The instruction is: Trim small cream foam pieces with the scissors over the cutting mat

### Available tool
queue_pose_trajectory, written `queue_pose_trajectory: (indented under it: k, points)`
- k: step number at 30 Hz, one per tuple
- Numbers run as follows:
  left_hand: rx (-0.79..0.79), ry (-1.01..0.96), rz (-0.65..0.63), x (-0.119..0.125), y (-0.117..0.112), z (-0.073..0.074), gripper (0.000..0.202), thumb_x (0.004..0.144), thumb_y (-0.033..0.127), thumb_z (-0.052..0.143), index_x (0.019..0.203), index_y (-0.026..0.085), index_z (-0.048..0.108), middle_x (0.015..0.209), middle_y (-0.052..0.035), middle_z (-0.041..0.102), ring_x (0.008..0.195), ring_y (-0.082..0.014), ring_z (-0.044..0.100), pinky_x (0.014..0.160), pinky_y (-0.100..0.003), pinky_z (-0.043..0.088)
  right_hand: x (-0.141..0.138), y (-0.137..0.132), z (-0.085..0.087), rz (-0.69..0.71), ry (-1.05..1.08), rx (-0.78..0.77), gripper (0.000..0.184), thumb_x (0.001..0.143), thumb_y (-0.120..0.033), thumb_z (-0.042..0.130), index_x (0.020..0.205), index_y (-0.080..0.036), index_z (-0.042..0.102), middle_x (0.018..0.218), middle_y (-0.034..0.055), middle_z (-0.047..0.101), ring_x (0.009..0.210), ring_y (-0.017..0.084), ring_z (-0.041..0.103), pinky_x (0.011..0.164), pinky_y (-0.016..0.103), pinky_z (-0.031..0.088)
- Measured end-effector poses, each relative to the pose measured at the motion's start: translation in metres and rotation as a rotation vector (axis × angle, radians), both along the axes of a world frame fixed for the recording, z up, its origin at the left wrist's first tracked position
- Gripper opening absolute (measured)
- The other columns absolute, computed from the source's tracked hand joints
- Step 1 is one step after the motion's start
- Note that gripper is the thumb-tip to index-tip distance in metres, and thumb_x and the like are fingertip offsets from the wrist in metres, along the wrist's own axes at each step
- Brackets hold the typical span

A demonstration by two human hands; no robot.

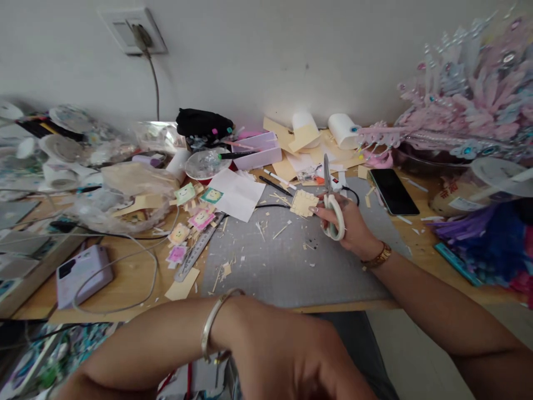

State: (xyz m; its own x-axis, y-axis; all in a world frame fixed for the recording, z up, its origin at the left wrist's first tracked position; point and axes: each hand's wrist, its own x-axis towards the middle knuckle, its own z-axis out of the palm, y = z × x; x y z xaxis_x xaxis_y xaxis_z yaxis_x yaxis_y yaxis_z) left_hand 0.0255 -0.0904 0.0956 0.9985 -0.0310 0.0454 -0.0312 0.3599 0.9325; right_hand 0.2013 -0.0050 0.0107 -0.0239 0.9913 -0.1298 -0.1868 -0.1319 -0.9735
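On my feed the left hand is nearest, its fingers hidden so I cannot tell their state, and farther off, over the grey mat, the right hand holds scissors and pinches a cream card at its fingertips.

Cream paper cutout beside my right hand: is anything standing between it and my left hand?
Nothing visible stands in the way. Between your left hand and the cream cutout lies the gray mat, littered with small paper scraps. Your right hand, holding scissors, is at the cutout's right edge.
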Motion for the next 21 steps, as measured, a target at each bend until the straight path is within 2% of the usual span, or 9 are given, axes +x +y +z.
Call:
queue_pose_trajectory:
  k: [2,3,6,7,8,10,13,17,21]
  points:
    - [0.138,0.044,0.09,-0.005,0.019,-0.011,0.049,0.069,0.065,0.067,0.061,0.018,0.055,0.061,-0.0009,0.054,0.049,-0.0103,0.046,0.049,-0.023,0.042,0.0,0.0,0.0,0.003,0.0,-0.003,0.047,0.049,-0.033,0.088,0.082,-0.018,0.058,0.062,-0.0071,0.056,0.041,0.005,0.047,0.034,0.018,0.037]
    - [0.242,0.127,0.363,-0.008,0.031,-0.018,0.045,0.071,0.06,0.069,0.062,0.018,0.054,0.059,0.0007,0.052,0.049,-0.0094,0.043,0.048,-0.022,0.039,0.001,0.0,0.0,0.004,-0.001,-0.004,0.048,0.048,-0.034,0.088,0.082,-0.018,0.058,0.06,-0.0078,0.055,0.04,0.005,0.046,0.034,0.018,0.038]
    - [0.581,0.371,1.378,-0.015,0.067,-0.047,0.035,0.075,0.05,0.07,0.072,0.019,0.055,0.059,0.0042,0.047,0.051,-0.0086,0.038,0.047,-0.02,0.033,0.001,0.0,-0.001,0.01,-0.011,0.003,0.047,0.049,-0.035,0.088,0.083,-0.019,0.058,0.059,-0.0085,0.054,0.04,0.005,0.046,0.035,0.018,0.039]
    - [0.693,0.446,1.518,-0.016,0.077,-0.057,0.033,0.073,0.047,0.073,0.08,0.019,0.058,0.063,0.0036,0.05,0.055,-0.0094,0.041,0.05,-0.021,0.034,0.0,-0.001,-0.001,0.015,-0.013,0.003,0.046,0.05,-0.034,0.087,0.083,-0.019,0.059,0.06,-0.0079,0.056,0.041,0.005,0.047,0.036,0.018,0.04]
    - [0.756,0.487,1.551,-0.016,0.083,-0.067,0.035,0.072,0.045,0.074,0.087,0.018,0.059,0.068,0.0025,0.054,0.059,-0.0101,0.045,0.053,-0.021,0.036,0.0,-0.001,-0.002,0.023,-0.013,-0.002,0.045,0.05,-0.034,0.087,0.083,-0.019,0.059,0.062,-0.0071,0.057,0.042,0.005,0.047,0.036,0.018,0.04]
    - [0.734,0.471,1.433,-0.015,0.088,-0.083,0.033,0.08,0.048,0.064,0.088,0.017,0.06,0.07,0.0011,0.057,0.061,-0.0106,0.048,0.056,-0.022,0.038,-0.001,-0.002,-0.002,0.056,-0.01,-0.024,0.045,0.051,-0.033,0.087,0.084,-0.02,0.06,0.066,-0.0058,0.06,0.043,0.005,0.048,0.036,0.018,0.041]
    - [0.559,0.431,1.288,-0.011,0.084,-0.097,0.043,0.089,0.053,0.049,0.066,0.017,0.056,0.057,0.0023,0.051,0.051,-0.0094,0.043,0.05,-0.021,0.035,-0.001,-0.003,-0.003,0.121,-0.03,-0.054,0.046,0.052,-0.034,0.087,0.086,-0.02,0.06,0.067,-0.0053,0.062,0.042,0.005,0.049,0.037,0.018,0.043]
    - [0.352,0.425,1.455,-0.011,0.08,-0.098,0.049,0.087,0.056,0.051,0.057,0.017,0.053,0.046,0.0029,0.048,0.041,-0.0081,0.039,0.044,-0.021,0.031,0.002,-0.006,0.004,0.206,-0.067,-0.064,0.043,0.063,-0.046,0.082,0.085,-0.019,0.056,0.067,-0.0022,0.065,0.041,0.007,0.052,0.036,0.019,0.04]
    - [0.277,0.397,1.581,-0.013,0.08,-0.093,0.048,0.087,0.054,0.054,0.056,0.017,0.054,0.045,0.0014,0.052,0.04,-0.0075,0.04,0.043,-0.021,0.031,0.006,-0.013,0.014,0.338,-0.113,0.017,0.039,0.073,-0.055,0.073,0.084,-0.021,0.056,0.081,0.0042,0.07,0.05,0.011,0.056,0.043,0.024,0.046]
